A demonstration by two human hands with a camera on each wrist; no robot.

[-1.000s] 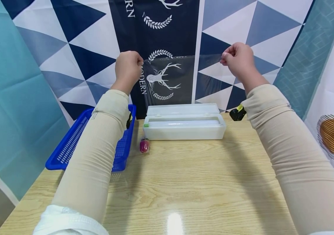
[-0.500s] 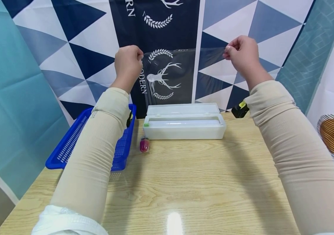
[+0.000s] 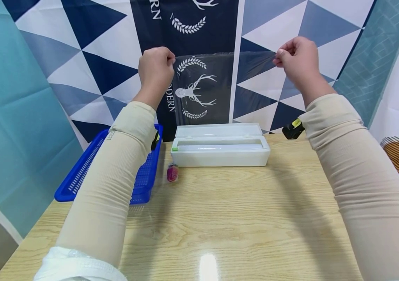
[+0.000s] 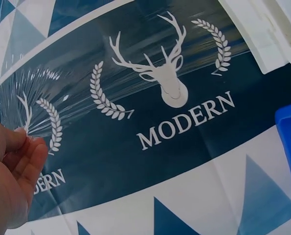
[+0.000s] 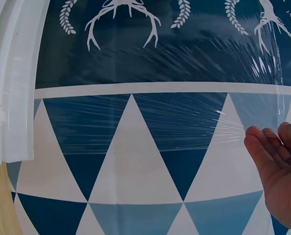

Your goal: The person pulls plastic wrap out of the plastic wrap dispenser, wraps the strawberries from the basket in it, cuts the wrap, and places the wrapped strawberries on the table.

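Note:
A clear sheet of cling film (image 3: pixel 213 89) stretches upright between my two raised hands, its top edge taut. My left hand (image 3: pixel 156 70) pinches one upper corner between thumb and fingers; the pinch shows in the left wrist view, where creases in the film (image 4: pixel 42 83) fan out from it. At the opposite corner my right hand (image 3: pixel 299 62) pinches the film, with fine wrinkles running from its fingertips (image 5: pixel 253 134). Below, the film reaches down to the white cling film dispenser box (image 3: pixel 220 158), whose lid (image 3: pixel 218 130) stands raised at the back.
A blue plastic basket (image 3: pixel 146 183) stands on the left, partly behind my left sleeve. A small red wrapped item (image 3: pixel 172 173) lies in front of the box's left end. The wooden table (image 3: pixel 234 218) meets a patterned cloth (image 3: pixel 111 47) at the back.
Both hands have risen, drawing more film up from the box. My right hand has also shifted to the right, widening the stretch. The box, basket and red item have stayed put.

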